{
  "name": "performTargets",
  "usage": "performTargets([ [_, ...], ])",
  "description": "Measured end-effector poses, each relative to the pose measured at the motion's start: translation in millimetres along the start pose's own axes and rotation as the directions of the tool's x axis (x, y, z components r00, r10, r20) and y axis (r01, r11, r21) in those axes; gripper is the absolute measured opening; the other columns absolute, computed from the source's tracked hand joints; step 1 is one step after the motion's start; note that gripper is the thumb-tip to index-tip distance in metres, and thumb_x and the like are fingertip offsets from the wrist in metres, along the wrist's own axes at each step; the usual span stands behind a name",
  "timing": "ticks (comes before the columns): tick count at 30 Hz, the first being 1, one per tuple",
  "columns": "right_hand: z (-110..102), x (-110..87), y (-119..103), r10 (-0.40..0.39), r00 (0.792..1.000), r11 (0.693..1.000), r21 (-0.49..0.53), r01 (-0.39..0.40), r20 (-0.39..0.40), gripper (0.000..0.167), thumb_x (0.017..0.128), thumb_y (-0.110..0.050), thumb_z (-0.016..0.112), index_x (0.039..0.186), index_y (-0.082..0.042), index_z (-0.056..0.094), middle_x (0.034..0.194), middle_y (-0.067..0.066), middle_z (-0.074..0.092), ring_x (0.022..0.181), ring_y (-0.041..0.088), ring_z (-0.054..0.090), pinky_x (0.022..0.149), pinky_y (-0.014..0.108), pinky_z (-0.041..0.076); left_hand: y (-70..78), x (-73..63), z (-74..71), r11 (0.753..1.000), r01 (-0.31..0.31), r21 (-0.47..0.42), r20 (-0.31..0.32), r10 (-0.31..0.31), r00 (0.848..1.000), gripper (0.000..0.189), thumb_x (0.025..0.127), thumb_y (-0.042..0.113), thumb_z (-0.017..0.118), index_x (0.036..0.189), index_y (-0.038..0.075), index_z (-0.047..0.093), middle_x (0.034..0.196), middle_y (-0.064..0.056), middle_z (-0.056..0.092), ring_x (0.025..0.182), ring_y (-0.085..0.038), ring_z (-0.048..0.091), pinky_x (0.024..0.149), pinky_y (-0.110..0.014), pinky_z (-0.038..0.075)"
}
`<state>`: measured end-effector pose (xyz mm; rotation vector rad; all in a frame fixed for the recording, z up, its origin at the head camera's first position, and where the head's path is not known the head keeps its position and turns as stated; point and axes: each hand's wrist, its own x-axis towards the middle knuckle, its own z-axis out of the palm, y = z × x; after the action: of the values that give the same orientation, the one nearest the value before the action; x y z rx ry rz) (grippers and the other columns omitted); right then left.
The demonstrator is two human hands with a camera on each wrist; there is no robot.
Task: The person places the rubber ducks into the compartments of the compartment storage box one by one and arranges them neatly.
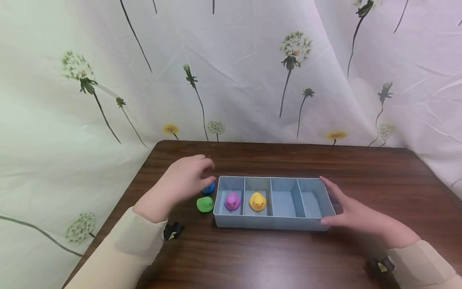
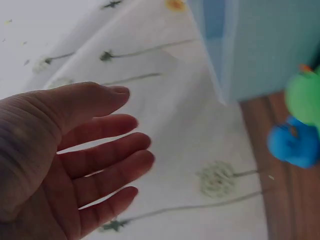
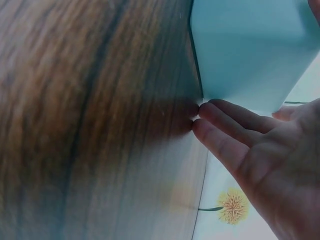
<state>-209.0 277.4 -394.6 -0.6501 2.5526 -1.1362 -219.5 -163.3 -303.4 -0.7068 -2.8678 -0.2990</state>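
Note:
A light blue box (image 1: 270, 222) with several compartments in a row stands on the table. My right hand (image 1: 355, 212) holds its right end, thumb at the front corner and index finger at the back corner. In the right wrist view, other fingertips (image 3: 206, 111) touch the tabletop beside the box wall. A purple toy duck (image 1: 232, 202) sits in the leftmost compartment and a yellow toy duck (image 1: 258, 202) in the one beside it. Left of the box lie a green toy duck (image 1: 205, 204) and a blue toy duck (image 1: 208, 189), partly hidden by my left hand (image 1: 185, 174). That hand hovers with loosely bent fingers, holding nothing.
Brown wood-grain table (image 1: 223, 257) extends around the box. A white cloth (image 1: 238, 80) printed with dandelions hangs behind the table and down its left side. Small dark devices are strapped at both wrists.

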Motion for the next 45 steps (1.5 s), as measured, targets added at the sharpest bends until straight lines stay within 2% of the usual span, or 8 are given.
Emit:
performTargets([
  [5,1,0.6,2,-0.012,1.000,1.000,-0.004,0.012,-0.002,0.108,0.085,-0.028,0.078,0.159,-0.018,0.001,0.150,0.034,0.025,0.130,0.055,0.038,0.097,0.063,0.037,-10.4,-10.1,15.9,0.996,0.085,-0.028,0.118,-0.081,0.990,0.017,0.086,0.022,0.076,0.094,0.009,0.069,0.077,0.002,0.055,0.069,-0.016,0.051,0.060,-0.033,0.044],
  [10,0,1.5,3,-0.014,1.000,1.000,-0.019,0.014,-0.002,0.108,0.085,-0.029,0.078,0.159,-0.022,0.000,0.150,0.034,0.026,0.131,0.054,0.037,0.097,0.061,0.038,-14.9,-14.9,34.0,0.988,0.151,-0.022,0.189,-0.144,0.971,0.019,0.086,0.023,0.077,0.094,0.008,0.070,0.075,0.002,0.055,0.067,-0.016,0.050,0.057,-0.031,0.043],
  [13,-1,1.9,3,-0.009,1.000,1.000,-0.023,0.009,0.001,0.108,0.085,-0.029,0.078,0.159,-0.024,0.000,0.151,0.033,0.026,0.132,0.053,0.037,0.097,0.058,0.039,-19.3,-13.7,41.8,0.984,0.175,-0.010,0.176,-0.171,0.970,0.020,0.086,0.024,0.076,0.095,0.007,0.070,0.074,0.002,0.057,0.067,-0.016,0.052,0.057,-0.032,0.044],
  [18,-2,1.6,3,-0.021,1.000,1.000,-0.012,0.021,0.002,0.108,0.085,-0.026,0.078,0.159,-0.018,0.000,0.150,0.035,0.025,0.130,0.055,0.037,0.096,0.060,0.039,-28.5,-4.7,48.4,0.985,0.168,0.030,0.120,-0.171,0.978,0.018,0.086,0.023,0.076,0.089,0.007,0.068,0.068,0.001,0.051,0.065,-0.018,0.049,0.055,-0.033,0.040],
  [24,0,1.2,3,-0.009,1.000,1.000,0.001,0.009,0.002,0.107,0.085,-0.027,0.078,0.159,-0.021,0.000,0.151,0.035,0.024,0.130,0.056,0.036,0.097,0.064,0.037,-32.0,5.6,51.7,0.990,0.136,0.047,0.158,-0.142,0.977,0.017,0.086,0.020,0.074,0.089,0.006,0.066,0.069,-0.002,0.050,0.066,-0.020,0.047,0.055,-0.033,0.037],
  [34,0,1.0,2,-0.014,1.000,1.000,-0.011,0.014,-0.004,0.107,0.085,-0.027,0.078,0.159,-0.021,0.000,0.150,0.036,0.025,0.132,0.056,0.034,0.097,0.066,0.035,-30.8,11.2,56.3,0.985,0.146,0.090,0.200,-0.162,0.966,0.028,0.086,0.022,0.076,0.105,0.002,0.069,0.083,-0.006,0.060,0.071,-0.021,0.052,0.064,-0.036,0.047],
  [45,0,1.7,2,-0.012,1.000,1.000,-0.007,0.012,-0.003,0.107,0.086,-0.028,0.078,0.159,-0.020,-0.001,0.151,0.035,0.024,0.132,0.055,0.034,0.098,0.064,0.035,-36.8,12.9,65.6,0.987,0.128,0.094,0.191,-0.144,0.971,0.020,0.086,0.019,0.076,0.098,0.005,0.070,0.078,-0.004,0.058,0.069,-0.021,0.050,0.061,-0.036,0.045],
])
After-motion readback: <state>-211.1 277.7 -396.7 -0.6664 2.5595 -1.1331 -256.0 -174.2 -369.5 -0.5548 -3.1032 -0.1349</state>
